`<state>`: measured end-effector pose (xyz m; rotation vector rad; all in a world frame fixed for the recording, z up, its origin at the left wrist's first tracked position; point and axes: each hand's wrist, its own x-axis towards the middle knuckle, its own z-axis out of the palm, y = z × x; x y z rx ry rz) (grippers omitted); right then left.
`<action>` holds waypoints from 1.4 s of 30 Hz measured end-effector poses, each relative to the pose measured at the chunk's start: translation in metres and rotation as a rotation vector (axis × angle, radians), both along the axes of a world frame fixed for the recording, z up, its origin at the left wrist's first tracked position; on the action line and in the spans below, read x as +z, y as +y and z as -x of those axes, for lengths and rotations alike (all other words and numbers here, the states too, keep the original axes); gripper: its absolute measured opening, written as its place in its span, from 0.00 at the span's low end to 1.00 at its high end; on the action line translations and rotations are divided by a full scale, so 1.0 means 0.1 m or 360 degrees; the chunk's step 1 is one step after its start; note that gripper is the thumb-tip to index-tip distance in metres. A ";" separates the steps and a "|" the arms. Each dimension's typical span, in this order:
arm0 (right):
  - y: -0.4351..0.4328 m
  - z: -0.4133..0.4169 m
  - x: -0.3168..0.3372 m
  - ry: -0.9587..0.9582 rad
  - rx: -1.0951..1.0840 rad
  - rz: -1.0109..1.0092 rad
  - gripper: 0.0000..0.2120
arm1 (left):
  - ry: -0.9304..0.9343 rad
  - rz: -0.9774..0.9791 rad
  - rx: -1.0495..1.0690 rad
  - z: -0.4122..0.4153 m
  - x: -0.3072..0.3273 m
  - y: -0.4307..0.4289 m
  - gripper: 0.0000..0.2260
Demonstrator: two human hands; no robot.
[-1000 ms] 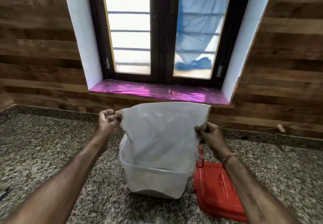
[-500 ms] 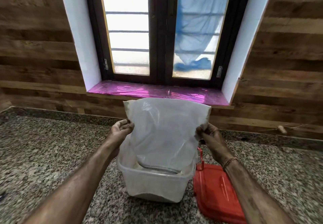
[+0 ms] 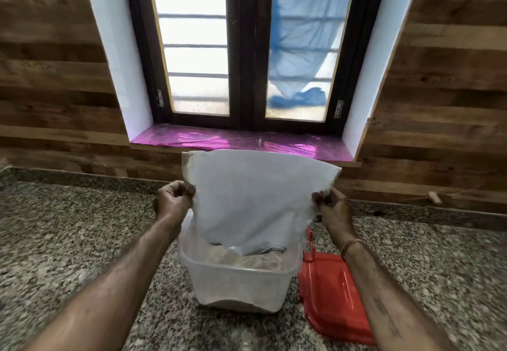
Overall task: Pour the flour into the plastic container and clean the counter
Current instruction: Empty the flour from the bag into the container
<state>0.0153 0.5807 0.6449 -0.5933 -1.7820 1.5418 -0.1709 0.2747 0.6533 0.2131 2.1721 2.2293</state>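
Observation:
A white plastic flour bag (image 3: 252, 197) hangs upside down, its mouth dipping into a clear plastic container (image 3: 238, 285) on the granite counter (image 3: 68, 235). My left hand (image 3: 171, 202) pinches the bag's left edge and my right hand (image 3: 333, 210) pinches its right edge, both a little above the container's rim. Pale brownish flour lies in the container's bottom and shows through its wall.
A red lid (image 3: 332, 293) lies flat on the counter just right of the container, partly under my right forearm. Behind the counter stand a wood-panelled wall and a window with a magenta-covered sill (image 3: 247, 142). A small wooden peg (image 3: 433, 197) lies on the back ledge at right.
My left hand has come down from the bag's top corner to its side edge. The bag's mouth now sits higher in the container, and flour shows inside.

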 end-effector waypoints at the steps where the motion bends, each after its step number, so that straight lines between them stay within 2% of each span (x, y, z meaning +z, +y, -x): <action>1: -0.01 0.02 0.00 0.0002 -0.0028 0.0004 0.17 | -0.0006 -0.0011 -0.0028 -0.04 -0.01 0.00 0.11; 4: -0.05 0.04 0.05 0.0046 -0.0034 0.0052 0.19 | -0.0078 -0.0057 -0.0173 -0.12 -0.07 -0.03 0.10; 7: -0.05 0.04 0.15 0.0040 0.0121 0.0062 0.13 | -0.0042 -0.0065 -0.0121 -0.18 -0.11 -0.14 0.09; 8: -0.06 0.03 0.18 -0.0023 0.0273 0.0099 0.08 | -0.0031 -0.0066 -0.0122 -0.20 -0.11 -0.17 0.08; 10: -0.08 0.05 0.17 -0.0251 0.0498 0.0117 0.07 | -0.0002 -0.0025 -0.0163 -0.25 -0.10 -0.20 0.04; 11: -0.09 0.08 0.14 -0.0330 0.0479 0.0079 0.08 | 0.0030 0.0019 -0.0160 -0.27 -0.10 -0.20 0.03; 15: -0.12 0.19 0.06 -0.0292 0.0208 0.0078 0.13 | 0.0062 0.0137 -0.0095 -0.35 -0.02 -0.17 0.16; 17: -0.17 0.20 0.02 -0.0270 0.0334 0.0171 0.11 | 0.0084 0.0167 -0.0078 -0.38 -0.01 -0.16 0.19; 19: -0.19 0.21 -0.05 -0.0319 0.0422 0.0171 0.13 | 0.0121 0.0133 -0.0060 -0.43 -0.01 -0.13 0.25; 21: -0.18 0.22 -0.09 -0.0364 0.0386 0.0100 0.13 | 0.0141 0.0111 -0.0100 -0.48 -0.01 -0.09 0.29; 23: -0.14 0.22 -0.12 -0.0398 0.0337 0.0035 0.12 | 0.0218 0.0253 -0.0091 -0.54 -0.02 -0.06 0.31; 24: -0.12 0.22 -0.12 -0.0431 0.0319 -0.0024 0.11 | 0.0275 0.0350 -0.0059 -0.55 -0.01 -0.04 0.34; 26: -0.10 0.19 -0.12 -0.0470 0.0309 -0.0125 0.10 | 0.0261 0.0307 -0.0062 -0.55 -0.01 -0.02 0.43; 29: -0.06 0.15 -0.15 -0.0425 0.0275 -0.0135 0.10 | 0.0145 0.0141 -0.0104 -0.54 0.03 -0.01 0.38; 33: -0.06 0.12 -0.18 -0.0391 0.0257 -0.0082 0.11 | 0.0162 0.0225 -0.0194 -0.56 0.01 -0.01 0.43; 36: -0.09 0.11 -0.20 -0.0333 0.0287 0.0047 0.13 | 0.0211 0.0351 -0.0038 -0.55 0.03 0.03 0.45; 38: -0.08 0.10 -0.21 -0.0318 0.0306 0.0078 0.13 | 0.0163 0.0216 -0.0013 -0.50 0.08 0.02 0.40; 41: -0.11 0.04 -0.10 -0.0277 0.0390 0.0091 0.13 | 0.0101 -0.0059 0.0056 -0.43 0.16 -0.01 0.11; 42: -0.12 0.02 -0.05 -0.0229 0.0427 0.0101 0.14 | 0.0108 -0.0096 0.0050 -0.43 0.19 -0.01 0.08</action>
